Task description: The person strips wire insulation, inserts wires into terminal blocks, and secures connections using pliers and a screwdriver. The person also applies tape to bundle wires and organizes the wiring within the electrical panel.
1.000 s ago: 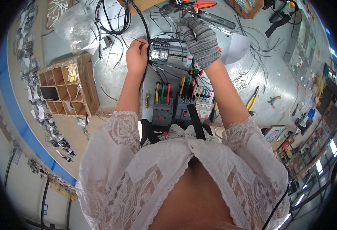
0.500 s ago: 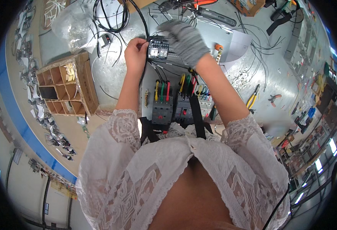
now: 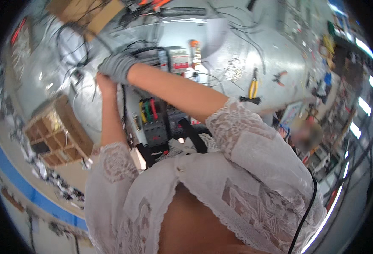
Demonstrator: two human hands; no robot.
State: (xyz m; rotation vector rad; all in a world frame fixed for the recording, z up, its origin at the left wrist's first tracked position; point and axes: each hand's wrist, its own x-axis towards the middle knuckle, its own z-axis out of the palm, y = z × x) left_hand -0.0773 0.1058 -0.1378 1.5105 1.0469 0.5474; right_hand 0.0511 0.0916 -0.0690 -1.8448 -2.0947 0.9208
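My right hand (image 3: 119,68), in a grey knit glove, reaches across to the left with its fingers curled down. What it grips, if anything, is hidden. Directly beneath it my bare left hand (image 3: 106,84) meets the glove, its fingers covered. Both hands are next to black cables at the left edge of a metal panel with electrical parts. On the near part of that panel sits a dark circuit breaker (image 3: 156,132) with a yellow, a green and a red sleeved lead (image 3: 153,109). Farther back is a white breaker with red switches (image 3: 179,62). My right forearm hides the panel's middle.
A cardboard compartment box (image 3: 74,125) stands at the left. Yellow-handled pliers (image 3: 254,86), red-handled cutters (image 3: 279,78) and scattered small metal parts (image 3: 234,70) lie to the right. Loose black wires (image 3: 246,29) and a cardboard box (image 3: 106,16) are at the back.
My view has turned, and the panel sits lower and farther left in it. My gloved right hand has moved left from over the panel's components onto my left hand.
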